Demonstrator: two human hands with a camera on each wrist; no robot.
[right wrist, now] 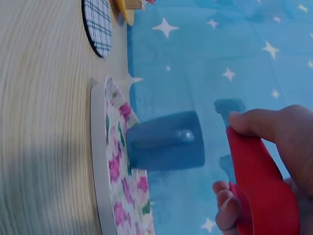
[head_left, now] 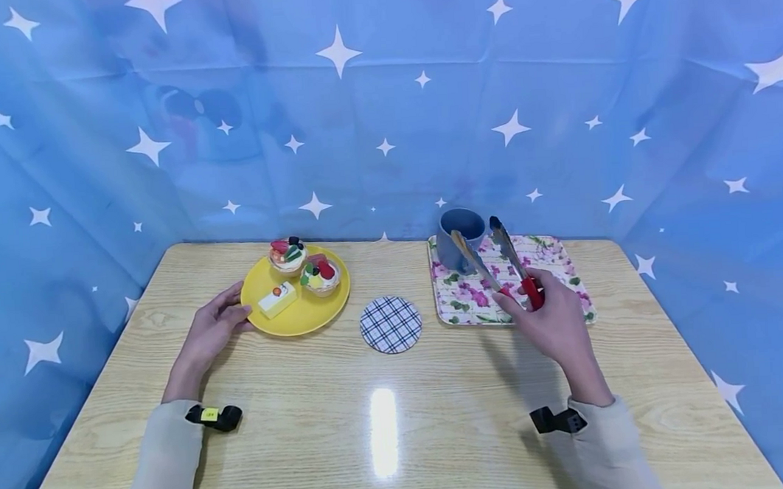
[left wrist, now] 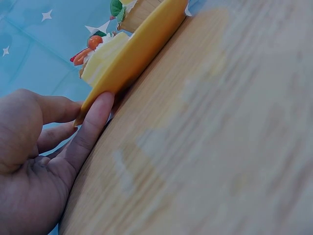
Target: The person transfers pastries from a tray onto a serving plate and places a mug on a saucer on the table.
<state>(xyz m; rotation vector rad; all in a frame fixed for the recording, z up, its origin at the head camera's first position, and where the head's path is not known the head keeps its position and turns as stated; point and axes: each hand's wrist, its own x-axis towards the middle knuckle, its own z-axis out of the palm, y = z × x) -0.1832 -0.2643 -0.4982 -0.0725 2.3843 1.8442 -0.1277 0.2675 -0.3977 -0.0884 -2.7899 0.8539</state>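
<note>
My left hand [head_left: 211, 329] grips the left rim of a yellow plate [head_left: 296, 323], its thumb and fingers pinching the edge in the left wrist view. On the plate lie two fruit-topped tarts [head_left: 289, 256] and a pale rectangular cake piece [head_left: 278, 301]. My right hand [head_left: 555, 317] holds a pair of tongs [head_left: 511, 253] by their red handles [right wrist: 259, 181], with the tong arms spread apart. The tong tips point away from me, above a floral tray [head_left: 501, 314]. A blue mug [head_left: 454, 245] stands upright at the tray's back left, beside the tongs.
A round checked coaster [head_left: 391, 325] lies on the wooden table [head_left: 308, 426] between the plate and the tray. Behind the table hangs a blue curtain [head_left: 371, 112] with white stars, close to the table's back edge.
</note>
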